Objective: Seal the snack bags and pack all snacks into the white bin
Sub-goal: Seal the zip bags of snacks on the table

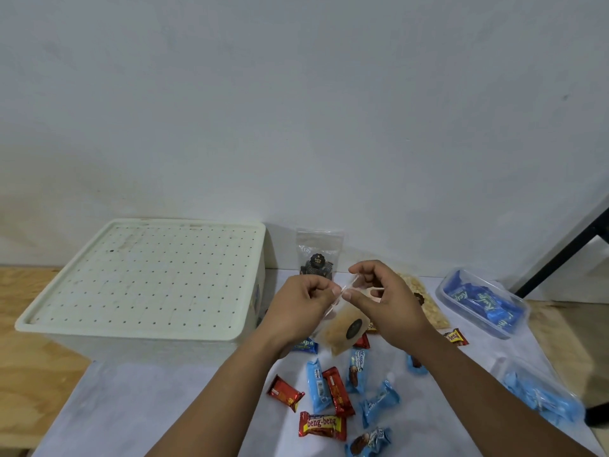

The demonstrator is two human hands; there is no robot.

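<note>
Both hands pinch the top strip of 1 clear snack bag (342, 324) holding brown contents and a dark round label: left hand (301, 305) grasps the strip's left end between thumb and forefinger, right hand (382, 298) grasps it just beside, thumb tips nearly touching. The bag hangs below the grip, raised off the surface, long axis tilted, bottom corner down and toward the person. Seal line runs left to right between the 2 grips, so the press likely travels along it; whether it is closed yet cannot be told. Both forearms reach in from the lower edge, wrists slightly bent, palms toward each other. White bin (141, 278) sits to the left, lid on, nearer the left hand. Behind the hands stands a dark snack bag (318, 255); loose wrapped candies (323, 423) lie on the white surface (148, 407); a clear tub (481, 301) of blue packets sits right.
</note>
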